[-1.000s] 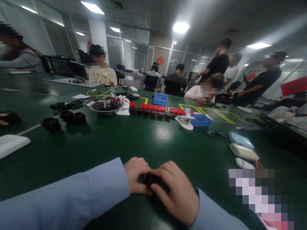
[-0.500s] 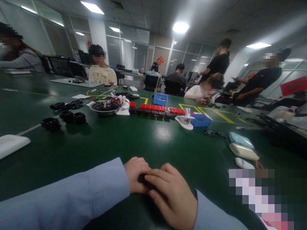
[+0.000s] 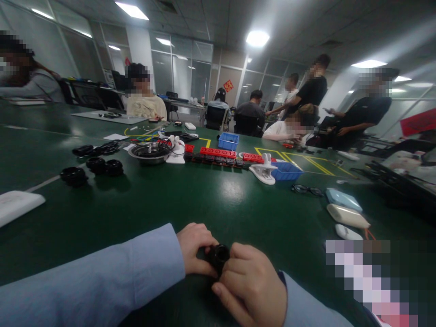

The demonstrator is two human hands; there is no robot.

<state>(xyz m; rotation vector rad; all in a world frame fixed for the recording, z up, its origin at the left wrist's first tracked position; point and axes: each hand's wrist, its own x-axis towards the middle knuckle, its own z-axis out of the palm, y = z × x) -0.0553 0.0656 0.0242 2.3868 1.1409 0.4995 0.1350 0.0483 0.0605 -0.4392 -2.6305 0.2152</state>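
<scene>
Low on the green table point(image 3: 218, 200), my left hand point(image 3: 194, 247) and my right hand point(image 3: 252, 286) meet around a small black round part point(image 3: 218, 255). Fingers of both hands curl against it, so both are closed on it. The part's ring-shaped top shows between the hands; its lower half is hidden by my fingers. Both my sleeves are light blue.
Several black round parts point(image 3: 91, 169) lie at mid left, near a metal bowl point(image 3: 149, 152). Red strips point(image 3: 218, 152), two blue bins point(image 3: 285, 170), a white clip point(image 3: 262, 171), glasses point(image 3: 306, 190) and cases point(image 3: 344, 206) lie further back and right. A white tray point(image 3: 17, 205) sits left. Other people sit and stand around.
My right hand has drawn back toward me and curled into a fist-like grip, uncovering the black part that its flat fingers covered before. People in the background have shifted.
</scene>
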